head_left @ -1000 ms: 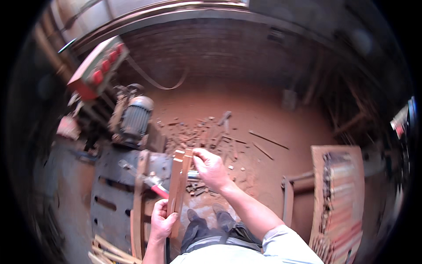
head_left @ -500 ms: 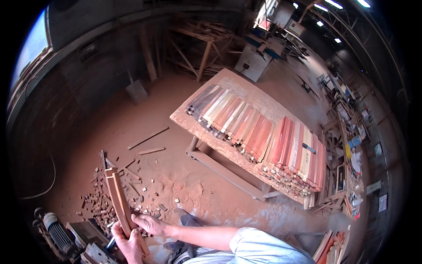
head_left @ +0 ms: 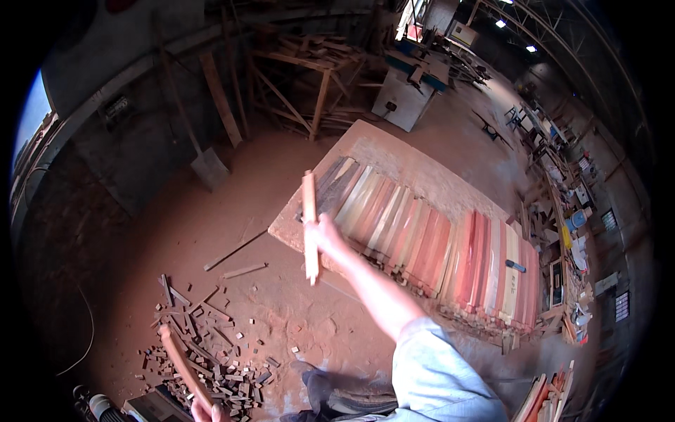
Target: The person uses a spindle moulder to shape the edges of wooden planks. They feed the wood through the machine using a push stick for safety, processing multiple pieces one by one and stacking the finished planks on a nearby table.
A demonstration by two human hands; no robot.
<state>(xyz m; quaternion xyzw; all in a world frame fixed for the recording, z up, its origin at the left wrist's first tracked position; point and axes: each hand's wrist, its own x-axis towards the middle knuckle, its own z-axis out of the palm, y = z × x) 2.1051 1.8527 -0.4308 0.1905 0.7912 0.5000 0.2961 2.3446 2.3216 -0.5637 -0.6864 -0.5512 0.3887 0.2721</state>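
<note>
My right hand [head_left: 325, 233] stretches out over the left end of the wooden table [head_left: 362, 133], closed around a reddish wooden strip [head_left: 310, 204] held nearly upright. Low on the left, my left hand [head_left: 209, 411] is partly cut off by the lower edge and closed on the bottom end of another wooden strip [head_left: 181, 360]. On the table, wooden strips [head_left: 401, 218] in dark, pale and red tones lie side by side, stacked in layers at the right. A small dark tool [head_left: 515, 266] rests on top of them.
A heap of small wood offcuts [head_left: 232, 380] covers the floor at the lower left, beside a motor [head_left: 105, 408]. A shovel [head_left: 209, 169] leans by the wall. Farther back stand a scrap-laden wooden rack [head_left: 320, 105] and a pale machine [head_left: 404, 98]. More strips [head_left: 545, 397] stand at lower right.
Both hands were together at the lower left on the strips. Now they are apart: my right hand has carried one strip up to the table's left end, while my left keeps another.
</note>
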